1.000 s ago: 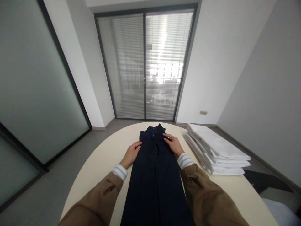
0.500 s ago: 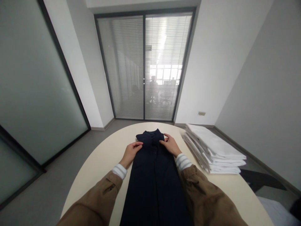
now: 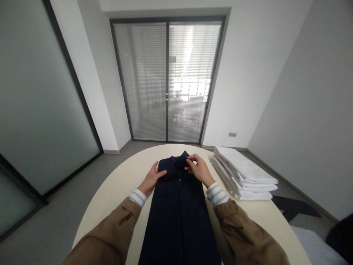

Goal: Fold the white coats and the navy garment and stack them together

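A dark navy shirt lies in a long narrow shape on the round table, its buttoned front up and its collar at the far end. My left hand holds the shirt's upper left edge, thumb on top and fingers at the side, partly behind the cloth. Between thumb and fingertips, my right hand pinches the right part of the collar, which stands up a little. The shirt's near end runs out of view at the bottom.
A stack of folded white cloths stands on the cream round table, right of my right hand. Beyond the table is a glazed door with blinds. Something white and a dark object sit low at the right.
My right hand has shifted inward onto the collar and lifted its right side. My left hand has moved from the collar's left tip to the shirt's edge; the left collar part now lies flatter.
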Motion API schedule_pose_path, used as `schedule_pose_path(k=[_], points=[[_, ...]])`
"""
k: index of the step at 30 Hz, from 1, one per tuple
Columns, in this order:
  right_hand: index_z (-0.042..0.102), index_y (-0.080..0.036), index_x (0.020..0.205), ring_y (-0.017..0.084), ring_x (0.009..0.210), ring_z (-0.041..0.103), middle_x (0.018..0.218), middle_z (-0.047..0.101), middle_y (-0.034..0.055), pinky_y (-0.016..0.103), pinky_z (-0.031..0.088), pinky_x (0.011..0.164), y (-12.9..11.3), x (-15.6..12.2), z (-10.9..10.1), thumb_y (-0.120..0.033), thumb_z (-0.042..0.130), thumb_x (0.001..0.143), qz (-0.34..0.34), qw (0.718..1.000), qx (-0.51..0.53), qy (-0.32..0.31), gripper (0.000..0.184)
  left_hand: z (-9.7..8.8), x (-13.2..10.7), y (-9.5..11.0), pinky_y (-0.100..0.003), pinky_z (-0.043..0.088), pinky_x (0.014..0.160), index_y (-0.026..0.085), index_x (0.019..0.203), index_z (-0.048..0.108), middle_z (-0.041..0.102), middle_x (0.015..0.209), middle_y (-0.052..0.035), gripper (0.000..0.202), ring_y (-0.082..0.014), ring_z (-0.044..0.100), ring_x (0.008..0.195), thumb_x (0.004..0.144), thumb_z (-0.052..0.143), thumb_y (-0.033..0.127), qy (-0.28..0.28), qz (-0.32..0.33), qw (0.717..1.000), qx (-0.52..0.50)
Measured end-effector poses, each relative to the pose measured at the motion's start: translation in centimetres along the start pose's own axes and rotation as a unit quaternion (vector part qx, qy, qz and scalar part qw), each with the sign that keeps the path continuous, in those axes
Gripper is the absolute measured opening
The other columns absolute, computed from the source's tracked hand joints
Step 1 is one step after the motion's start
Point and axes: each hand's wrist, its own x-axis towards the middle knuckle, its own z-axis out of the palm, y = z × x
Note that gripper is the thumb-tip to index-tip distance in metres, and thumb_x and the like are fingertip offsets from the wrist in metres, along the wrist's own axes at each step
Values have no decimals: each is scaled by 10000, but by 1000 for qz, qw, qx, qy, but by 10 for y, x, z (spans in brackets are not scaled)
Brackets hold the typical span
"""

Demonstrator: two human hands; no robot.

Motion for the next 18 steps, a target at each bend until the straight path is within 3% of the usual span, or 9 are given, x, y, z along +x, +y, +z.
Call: schedule_pose_path(k=[4,10,14,18], points=[[440,-264,1005,135,716,716,1041,539,-12,217,564,502,-15,-25,-3,-491,614,865,52,996,34,-67,318,-3,-3,4,-460,425,1117,179,1471,380,609,1354,-168,882,-291,607,1235,719,837,251,21,65,996,63],[382,-260,973,195,1018,667,1047,508,1,218,586,598,-27,-63,-20,-534,605,896,94,974,46,-199,361,2,-14,17,-436,529,964,129,1428,405,687,1125,-137,881,-250,707,979,688,843,318,50,102,985,130],[382,-263,993,239,1171,563,1127,475,28,281,624,636,-31,-86,-34,-617,622,856,89,946,38,-310,449,9,-34,22,-392,576,830,147,1443,372,729,1023,-108,913,-240,719,879,677,851,279,54,39,987,145],[395,-268,1005,164,973,528,998,439,-6,271,605,640,-26,-104,-41,-672,573,860,88,917,-39,-386,465,14,-50,15,-401,580,824,149,1331,488,736,1099,-127,790,-272,716,939,639,859,229,10,-48,994,102]])
